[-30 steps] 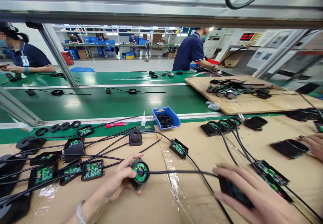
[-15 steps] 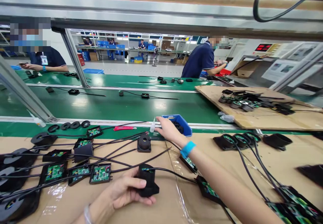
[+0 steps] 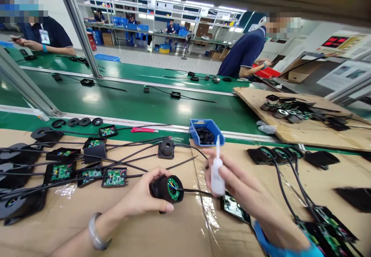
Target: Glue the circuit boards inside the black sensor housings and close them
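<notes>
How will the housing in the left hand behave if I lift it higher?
The housing looks like rigid plastic, so it should keep its shape in the left hand. Its cable looks bendy but runs toward the circuit box, so it may drag on that. The thin wires in its open end look delicate and could snag.

A black round housing (image 3: 165,190) with a green board lies tilted in the left hand (image 3: 146,195).

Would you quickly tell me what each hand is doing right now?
Left hand: closed around a black round housing, its green board showing.
Right hand: closed on a white bottle, nozzle up.
</notes>
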The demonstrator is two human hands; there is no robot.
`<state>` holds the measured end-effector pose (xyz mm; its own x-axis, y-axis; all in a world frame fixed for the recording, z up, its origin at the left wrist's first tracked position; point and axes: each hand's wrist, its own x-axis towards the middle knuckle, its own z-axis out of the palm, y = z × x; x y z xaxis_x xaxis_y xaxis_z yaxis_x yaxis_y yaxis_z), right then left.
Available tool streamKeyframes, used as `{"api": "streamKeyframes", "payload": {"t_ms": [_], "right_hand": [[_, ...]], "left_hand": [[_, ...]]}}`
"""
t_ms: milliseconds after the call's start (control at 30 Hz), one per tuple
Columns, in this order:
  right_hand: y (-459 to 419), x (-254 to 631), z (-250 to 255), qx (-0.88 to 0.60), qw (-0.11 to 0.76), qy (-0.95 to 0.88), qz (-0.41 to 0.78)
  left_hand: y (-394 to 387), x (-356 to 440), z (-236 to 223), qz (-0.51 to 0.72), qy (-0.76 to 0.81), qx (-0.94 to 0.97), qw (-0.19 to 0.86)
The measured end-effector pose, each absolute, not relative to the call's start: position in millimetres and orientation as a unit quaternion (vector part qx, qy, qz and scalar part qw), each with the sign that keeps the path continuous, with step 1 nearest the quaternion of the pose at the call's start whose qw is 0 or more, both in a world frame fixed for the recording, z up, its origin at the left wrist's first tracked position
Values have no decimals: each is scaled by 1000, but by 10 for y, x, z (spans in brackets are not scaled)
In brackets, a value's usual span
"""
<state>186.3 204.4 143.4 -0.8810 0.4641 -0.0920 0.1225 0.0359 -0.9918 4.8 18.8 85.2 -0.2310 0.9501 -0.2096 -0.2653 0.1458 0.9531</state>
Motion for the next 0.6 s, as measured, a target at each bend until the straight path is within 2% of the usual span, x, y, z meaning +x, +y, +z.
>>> {"api": "streamKeyframes", "payload": {"t_ms": [100,233,433,600], "right_hand": [[1716,2175,1299,-280,126,-597,741],[1485,2308,1169,-373,174,-508,757],[1493,2403,1115,-350,187,-488,777],[1542,2353,1039,-326,273,-512,746]], "left_hand": [[192,29,874,557,549,343,520],[195,6,874,554,568,373,481],[189,-10,910,524,627,421,395],[171,-30,952,512,630,446,377]]}}
